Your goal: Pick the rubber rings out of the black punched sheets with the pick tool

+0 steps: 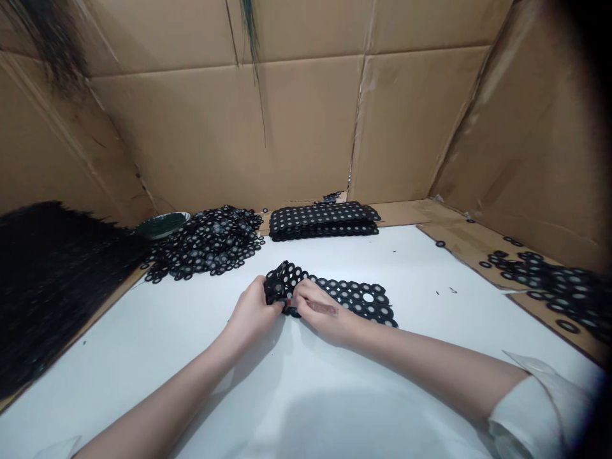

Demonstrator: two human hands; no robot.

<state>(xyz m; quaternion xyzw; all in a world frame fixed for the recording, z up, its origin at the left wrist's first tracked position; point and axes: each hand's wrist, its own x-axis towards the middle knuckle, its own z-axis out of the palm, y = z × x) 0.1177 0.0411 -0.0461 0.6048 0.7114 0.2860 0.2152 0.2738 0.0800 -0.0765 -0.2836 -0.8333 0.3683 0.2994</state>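
A black mesh strip of joined rings [370, 299] lies on the white tabletop, its left end bunched up and raised. My left hand [255, 309] is closed on that bunched end, thumb toward the right. Close beside it, my right hand [325, 312] pinches a small reddish-brown tool [322, 308], whose thin tip points left into the rings by my left thumb. The handle runs back across the right fingers. What the tip touches is too small to tell.
Behind the strip sits a folded black ring mat [325, 220]. Loose black rings [210, 242] are heaped at back left, near a green-filled dish [162, 224] and dark bristly fibres [57, 274]. More rings [549, 277] lie at right. Cardboard walls [229, 127] enclose the table [157, 357].
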